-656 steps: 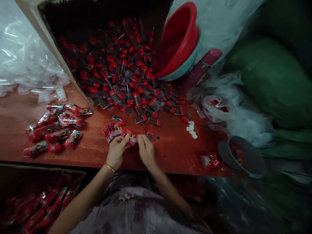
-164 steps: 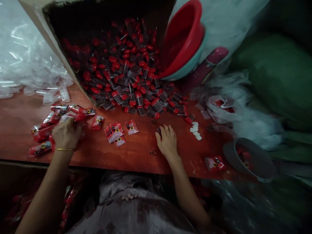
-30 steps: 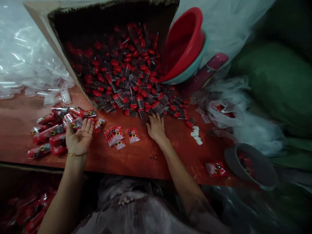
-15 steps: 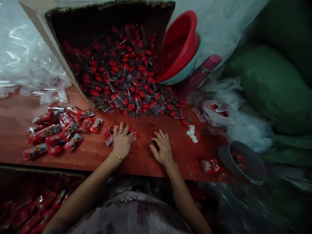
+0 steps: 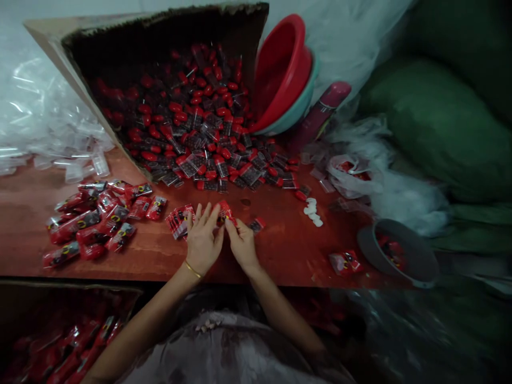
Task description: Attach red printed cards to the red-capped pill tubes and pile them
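My left hand (image 5: 203, 237), wearing a gold bangle, lies with fingers stretched out and rests against a red printed wrapper (image 5: 226, 210). My right hand (image 5: 243, 245) is beside it, thumb and fingers pinched on the right edge of that wrapper. A fanned stack of red flat wrappers (image 5: 178, 220) sits left of my left hand and partly under its fingers. Just right of my right hand, a small clear pouch with a red end (image 5: 257, 224) lies on the table. What is under my left palm is hidden.
A tipped cardboard box (image 5: 48, 40) spills red-capped clear tubes (image 5: 212, 133). Filled red packets (image 5: 96, 218) lie at left, near clear plastic pieces (image 5: 86, 160). Red and teal basins (image 5: 294, 32), a flask (image 5: 324, 109), white discs (image 5: 312, 212) and a grey bowl (image 5: 430, 266) stand right.
My right hand has moved left, from small dark pieces on the table to the wrapper, and now pinches it. My left hand has barely moved. The view has shifted slightly.
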`<state>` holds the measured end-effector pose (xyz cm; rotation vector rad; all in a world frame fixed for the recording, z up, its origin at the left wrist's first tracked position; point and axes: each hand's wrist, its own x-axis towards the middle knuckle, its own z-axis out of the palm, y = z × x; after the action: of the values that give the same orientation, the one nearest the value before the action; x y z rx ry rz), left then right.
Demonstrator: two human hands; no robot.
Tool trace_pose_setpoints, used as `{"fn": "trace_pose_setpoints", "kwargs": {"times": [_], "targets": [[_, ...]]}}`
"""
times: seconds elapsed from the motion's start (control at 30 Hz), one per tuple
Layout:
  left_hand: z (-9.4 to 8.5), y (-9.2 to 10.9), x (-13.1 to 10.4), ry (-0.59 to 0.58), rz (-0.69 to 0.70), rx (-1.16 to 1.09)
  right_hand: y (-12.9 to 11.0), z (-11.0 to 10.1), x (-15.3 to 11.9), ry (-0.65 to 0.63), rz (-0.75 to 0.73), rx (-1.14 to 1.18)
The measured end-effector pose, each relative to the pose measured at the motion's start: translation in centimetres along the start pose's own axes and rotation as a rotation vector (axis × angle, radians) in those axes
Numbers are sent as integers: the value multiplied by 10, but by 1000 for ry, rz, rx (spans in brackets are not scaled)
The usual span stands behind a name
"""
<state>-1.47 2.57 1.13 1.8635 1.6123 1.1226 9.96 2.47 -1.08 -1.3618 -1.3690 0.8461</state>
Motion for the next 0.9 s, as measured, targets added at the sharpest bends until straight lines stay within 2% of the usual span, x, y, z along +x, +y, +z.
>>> {"fn": "trace_pose_setpoints", "kwargs": {"times": [0.1,0.2,0.33,0.43,0.53,0.63,0.7,0.8,0.9], "targets": [[4,1,-3,-76,-281,-496,-1,-4,0,40,-27,38],[8,3,-6,-142,-533,-879,1,-10,-5,39,-103,-90],[11,12,-9,-49,-758,-1095,3,-8,-11,59,-145,-252],[11,16,-9,-91,-912,-1187,3,-5,-12,71,-156,-323],[9,14,-6,-57,-946,-1212,1,-5,-12,33,-207,-373],[3,10,1,11,-953,-1193,1,-16,-8,18,-216,-421],[0,9,6,7,-992,-1175,5,-28,-4,76,-145,-569],[-3,10,9,-47,-1024,-1177,15,-45,-1,167,53,-900],[-1,13,9,-115,-1034,-1179,23,-56,-6,122,133,-1083]]}}
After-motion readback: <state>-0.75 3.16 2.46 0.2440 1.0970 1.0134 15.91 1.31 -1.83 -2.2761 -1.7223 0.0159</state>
